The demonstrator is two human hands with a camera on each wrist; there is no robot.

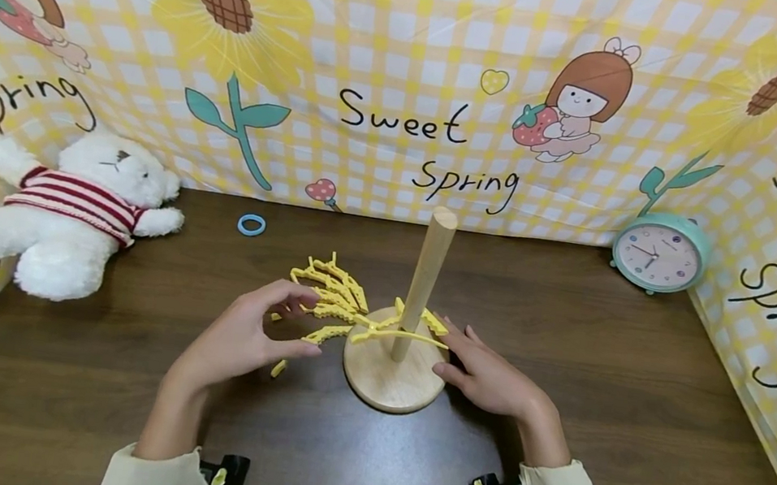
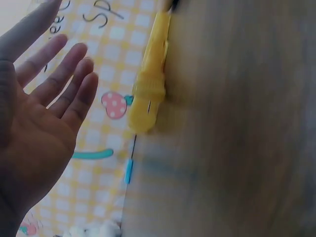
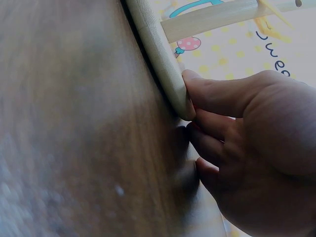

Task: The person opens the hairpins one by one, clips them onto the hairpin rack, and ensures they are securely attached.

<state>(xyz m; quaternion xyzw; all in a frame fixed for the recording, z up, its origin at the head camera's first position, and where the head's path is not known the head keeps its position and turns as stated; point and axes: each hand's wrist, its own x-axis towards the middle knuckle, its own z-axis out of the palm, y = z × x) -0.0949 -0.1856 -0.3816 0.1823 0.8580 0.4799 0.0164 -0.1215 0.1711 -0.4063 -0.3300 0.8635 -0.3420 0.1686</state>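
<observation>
Head view: left hand (image 1: 246,338) wide, palm inward, beside yellow pieces (image 1: 337,312); right hand (image 1: 492,377) pinches wooden base (image 1: 393,389).

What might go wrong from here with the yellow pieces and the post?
The yellow pieces spread past the base on the left and might slip or tip, since the left hand looks open rather than gripping them. Pieces crossing near the post could snag on it. The right hand holds just the base's rim, so a sharp tug might shift the base.
</observation>
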